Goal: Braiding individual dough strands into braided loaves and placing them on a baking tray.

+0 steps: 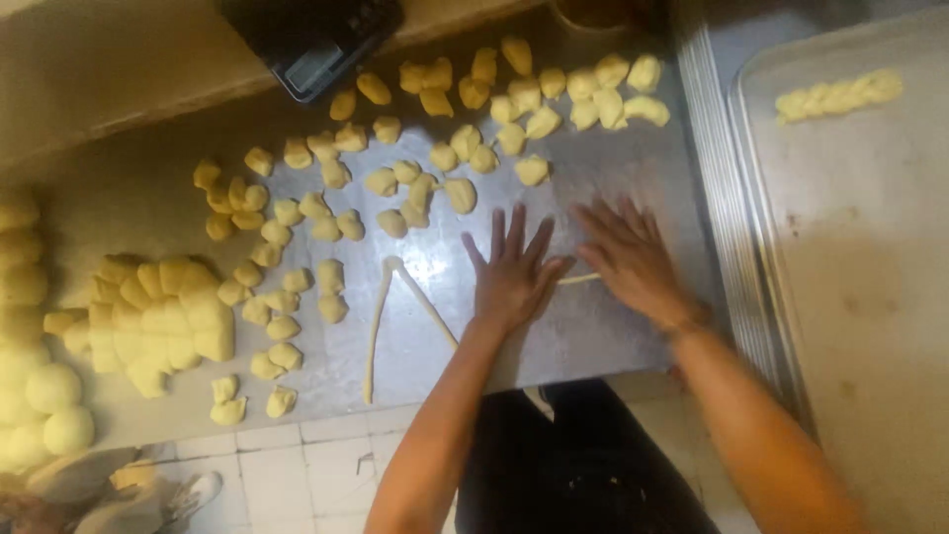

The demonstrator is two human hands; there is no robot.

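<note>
Far left of both sets of fingers: round dough balls (49, 396) at the table edge, then a scored block of dough (163, 316), pale yellow and cut into squares. Nearer, still left of the left hand: many small dough pieces (297, 247) scattered over the metal worktop (593, 336), and two thin dough ropes (395, 307) joined at the top in a narrow upside-down V, well apart from the palm.

Left hand (511, 272): flat, palm down, fingers (516, 229) spread wide and pointing away from the body; nothing gripped, only pressed on. Between the two hands: a short showing stretch of the dough strand (578, 280), thin, pale yellow, smooth, long axis running left to right across the worktop, at right angles to the fingers. Ends hidden under both palms, so full length not to be told. Just beside the left thumb and touching the right palm's edge; both hands about equally near, each lying over one end.

Right hand (631, 262): also flat and open, fingers splayed, slightly blurred, closed on nothing, resting on the strand.

Beyond the fingertips: more cut pieces in a loose heap. Right of the right hand, well apart: a baking tray (850, 297) with one braided dough length (840, 96) near its far corner.
</note>
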